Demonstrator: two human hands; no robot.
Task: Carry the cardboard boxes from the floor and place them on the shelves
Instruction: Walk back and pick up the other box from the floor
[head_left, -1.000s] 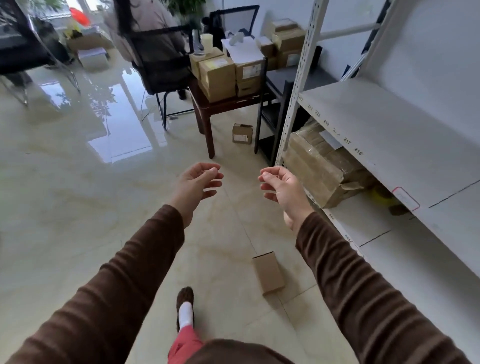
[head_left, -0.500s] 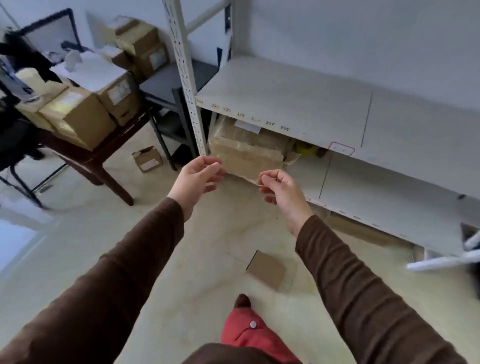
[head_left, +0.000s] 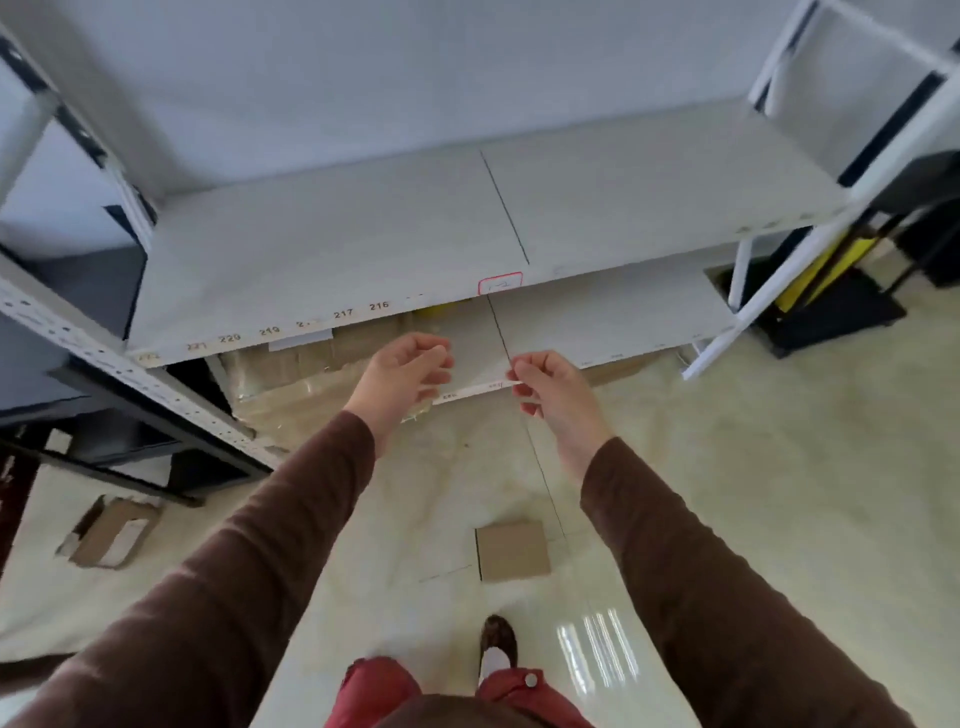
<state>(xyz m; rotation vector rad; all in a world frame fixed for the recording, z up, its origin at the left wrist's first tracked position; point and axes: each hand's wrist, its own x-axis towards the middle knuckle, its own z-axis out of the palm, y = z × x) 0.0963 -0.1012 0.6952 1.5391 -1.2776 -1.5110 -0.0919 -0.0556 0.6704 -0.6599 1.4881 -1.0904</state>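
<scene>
Since 0.5 s ago the view has swung round to face the white shelving unit (head_left: 363, 234) squarely, and the small cardboard box (head_left: 513, 550) now lies lower centre of the frame instead of off to one side of the feet.

Both hands hang in mid-frame over the lower shelf's front edge. The left hand (head_left: 402, 376) is loosely curled with nothing in it; the right hand (head_left: 553, 387) is likewise half-curled and empty. Neither touches the shelf or the box.

That box lies flat on the glossy floor (head_left: 779, 493), just ahead of the shoe (head_left: 497, 636) and well below the hands. It looks nearly square, so no long axis is clear; its edges run roughly parallel to the shelf front, turned only slightly.

Risks, as I judge them: the floor looks slick, so bending down fast could cost footing; the box is low and light, so a careless pinch could tip it; rising, the head or box could clip the shelf edge. A torn box (head_left: 111, 532) at lower left is a trip hazard.
</scene>
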